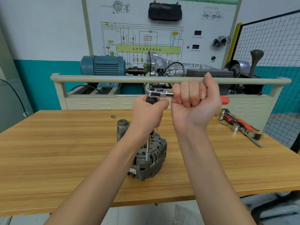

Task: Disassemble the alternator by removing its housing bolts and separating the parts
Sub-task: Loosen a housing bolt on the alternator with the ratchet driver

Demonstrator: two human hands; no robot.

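A grey alternator [151,159] stands on the wooden table [65,151], its finned housing facing up. A long chrome extension bar [148,148] rises upright from a housing bolt near its front edge. On top sits a chrome ratchet wrench [157,93] with a red handle end [224,100] pointing right. My left hand [148,114] is closed around the black grip just under the ratchet head. My right hand [197,101] is a fist around the ratchet handle. The bolt itself is hidden under the socket.
Loose tools lie at the table's right rear: a red-handled driver [237,122], a socket [235,127] and a flat blade [252,138]. Behind the table stands a training rig with a beige rail [113,78], blue motor [102,65] and gearbox. A wire mesh panel [272,46] is at right.
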